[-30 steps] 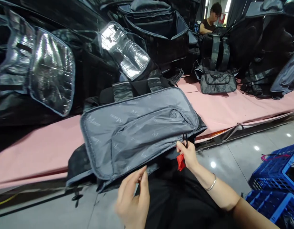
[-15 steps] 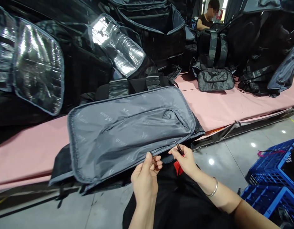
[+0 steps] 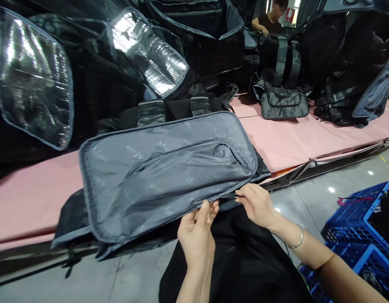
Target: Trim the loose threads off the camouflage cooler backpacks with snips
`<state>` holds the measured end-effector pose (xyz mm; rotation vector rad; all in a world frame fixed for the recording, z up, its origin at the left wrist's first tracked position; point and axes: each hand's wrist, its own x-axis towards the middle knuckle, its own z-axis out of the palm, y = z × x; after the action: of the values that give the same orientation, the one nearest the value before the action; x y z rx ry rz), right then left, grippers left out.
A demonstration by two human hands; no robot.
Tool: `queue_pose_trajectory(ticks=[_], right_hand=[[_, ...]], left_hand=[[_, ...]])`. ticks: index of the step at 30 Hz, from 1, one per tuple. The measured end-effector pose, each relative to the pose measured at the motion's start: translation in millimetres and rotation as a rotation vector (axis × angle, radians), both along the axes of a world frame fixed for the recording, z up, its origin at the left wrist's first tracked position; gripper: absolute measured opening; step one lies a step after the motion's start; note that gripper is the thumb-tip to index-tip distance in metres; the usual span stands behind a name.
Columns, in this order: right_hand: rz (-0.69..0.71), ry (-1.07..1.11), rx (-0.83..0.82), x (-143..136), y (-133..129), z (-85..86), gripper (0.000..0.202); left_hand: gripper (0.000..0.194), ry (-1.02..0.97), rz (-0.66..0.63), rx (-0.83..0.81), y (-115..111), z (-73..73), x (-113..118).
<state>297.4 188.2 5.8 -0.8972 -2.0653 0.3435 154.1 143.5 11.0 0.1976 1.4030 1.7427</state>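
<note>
A backpack (image 3: 71,214) lies across the bench edge with its grey-lined flap (image 3: 144,147) facing up. Thumb and fingers of my left hand (image 3: 197,235) pinch the near rim of that flap. To its right, my right hand (image 3: 256,204) is closed at the bag's near edge, close to the flap's right corner. A small dark piece with a shiny spot shows at its fingertips, too little to name. No snips can be made out in this hand now; its palm is turned away.
The bench has a pink cover (image 3: 276,139). More black bags with silver linings (image 3: 36,80) crowd the left and back. A camouflage bag (image 3: 284,103) sits further right. Blue crates (image 3: 349,223) stand on the floor at right. A person (image 3: 270,21) is behind the bags.
My right hand has moved up and right to the bag's edge and turned over; the snips and red piece seen in it are out of sight. My left hand has slid slightly right along the rim.
</note>
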Motion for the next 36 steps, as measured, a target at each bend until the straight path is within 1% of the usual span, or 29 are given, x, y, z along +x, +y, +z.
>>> queue_pose_trajectory(ticks=[3,6,11,16,21,25,29,36], right_hand=[[0.016,-0.121,0.058,0,7,2.7,0.012],[0.02,-0.205,0.093,1,9,6.6,0.01],[0.026,-0.282,0.119,3,8,17.6,0.014],[0.072,-0.366,0.113,2,13,26.8,0.02],[0.138,-0.379,0.119,-2,22,31.9,0.019],[0.179,-0.41,0.181,-3,28,33.4,0.021],[0.201,-0.404,0.217,-2,32,31.4,0.023],[0.215,-0.351,0.241,-3,35,28.0,0.023]], left_hand=[[0.031,0.064,-0.024,0.014,-1,1.1,-2],[0.031,0.101,-0.04,0.021,-1,1.8,-2],[0.031,0.08,-0.019,0.015,-1,1.3,-2],[0.032,0.071,-0.032,0.031,-3,2.5,-2],[0.034,0.041,-0.054,0.063,-4,2.6,-3],[0.036,0.005,-0.081,0.089,-4,2.1,-6],[0.037,-0.015,-0.11,0.089,-4,3.6,-7],[0.038,-0.013,-0.089,0.074,-3,6.9,-7]])
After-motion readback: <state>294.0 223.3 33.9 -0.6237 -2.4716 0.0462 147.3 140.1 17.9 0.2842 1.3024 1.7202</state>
